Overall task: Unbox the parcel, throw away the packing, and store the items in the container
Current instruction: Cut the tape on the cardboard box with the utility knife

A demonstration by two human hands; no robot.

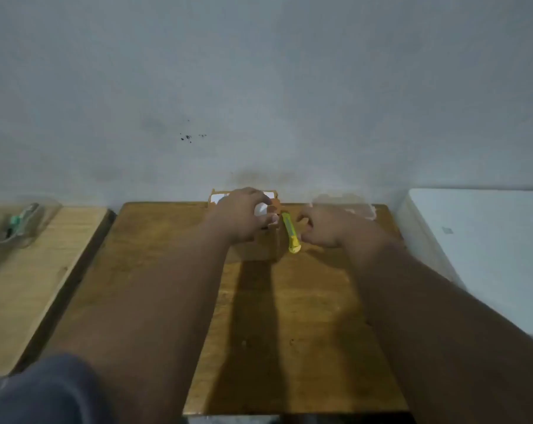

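Though somewhat blurred, readable enough: parcel [265, 249] at far edge of worktop [314, 316], close to wall, top open. Left grip [244, 215] curled round white rounded item [260, 210] in open top, apparently grasping it. Right grip [320, 224] loosely curled, grasping nothing, just beside yellow cutter [291, 234] lying along parcel's right side. Judged small, light, stiff cardboard, easy to slide; best steadied by side wall. Item probably smooth, perhaps slippery; to be taken round widest part, lifted straight up. Clear container [23, 221] well apart, on paler worktop [45, 270] at left.
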